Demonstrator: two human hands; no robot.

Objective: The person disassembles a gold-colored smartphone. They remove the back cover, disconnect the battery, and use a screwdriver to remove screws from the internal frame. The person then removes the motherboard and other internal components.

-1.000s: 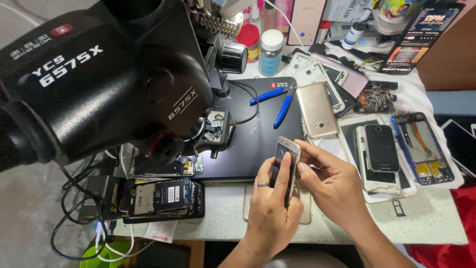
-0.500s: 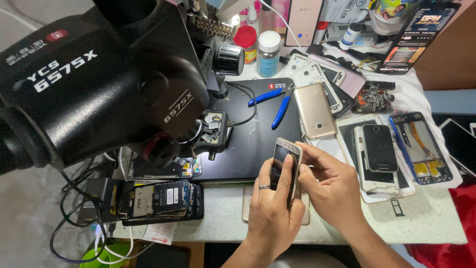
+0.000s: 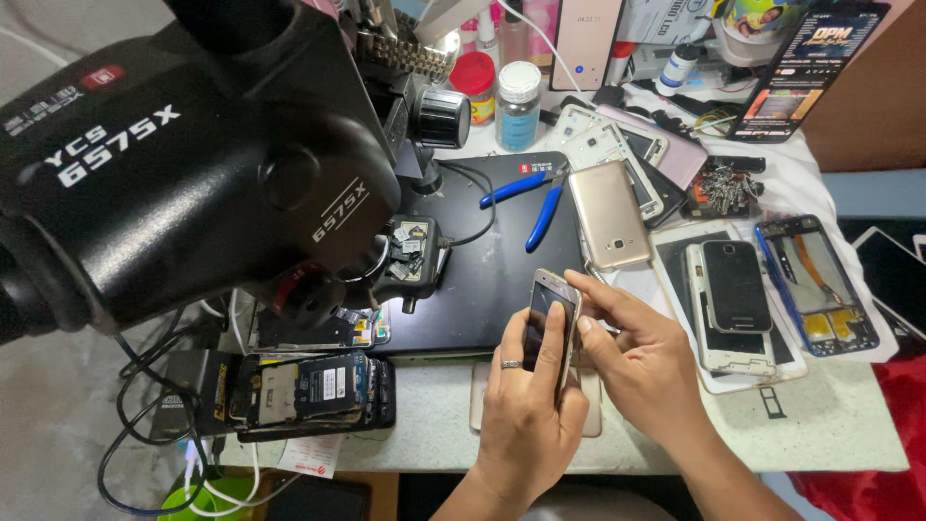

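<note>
A pale speckled bench [image 3: 830, 434] is crowded with phone parts, and a black mat [image 3: 492, 280] covers its middle. A large black microscope head [image 3: 193, 174] looms over the left side. At the back stand a red-capped jar [image 3: 476, 85] and a white-capped clear bottle [image 3: 519, 104], with a dark, colourfully printed flat package [image 3: 805, 68] leaning at the far right. Blue-handled pliers [image 3: 535, 198] lie on the mat beside a gold phone [image 3: 610, 214]. The left hand [image 3: 526, 415] grips a small phone [image 3: 548, 314] upright over the bench's front edge; the right hand [image 3: 637, 362] pinches its top edge.
</note>
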